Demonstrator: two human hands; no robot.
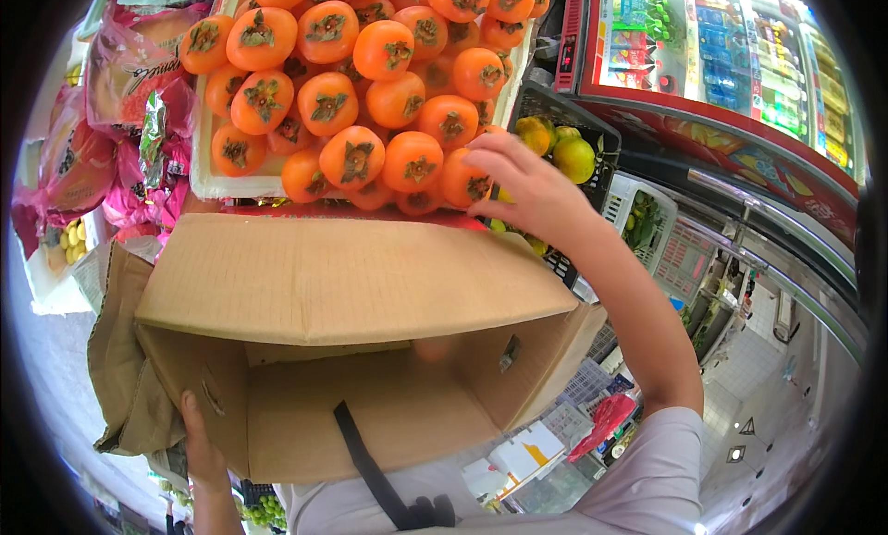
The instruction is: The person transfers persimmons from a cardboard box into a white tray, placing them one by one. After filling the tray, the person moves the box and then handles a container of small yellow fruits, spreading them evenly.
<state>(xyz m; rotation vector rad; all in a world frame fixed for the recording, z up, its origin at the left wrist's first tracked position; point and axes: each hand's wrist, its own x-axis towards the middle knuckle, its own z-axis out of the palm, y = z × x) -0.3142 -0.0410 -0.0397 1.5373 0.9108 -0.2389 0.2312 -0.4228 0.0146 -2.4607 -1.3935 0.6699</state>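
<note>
Orange persimmons with dried green-brown calyxes are heaped in a white foam crate at the top middle. At the heap's front right corner, the fingers and thumb of my right hand close round one persimmon. An open brown cardboard box is tilted toward me just below the crate, one flap raised. My left hand grips the box's left side, thumb showing and the other fingers hidden. Inside the box is a blurred orange patch that I cannot make out clearly.
Pink-wrapped packages lie left of the crate. A black basket of yellow-green fruit stands to its right, before a lit drinks cooler. A torn cardboard flap juts left. A black strap hangs over the box's near edge.
</note>
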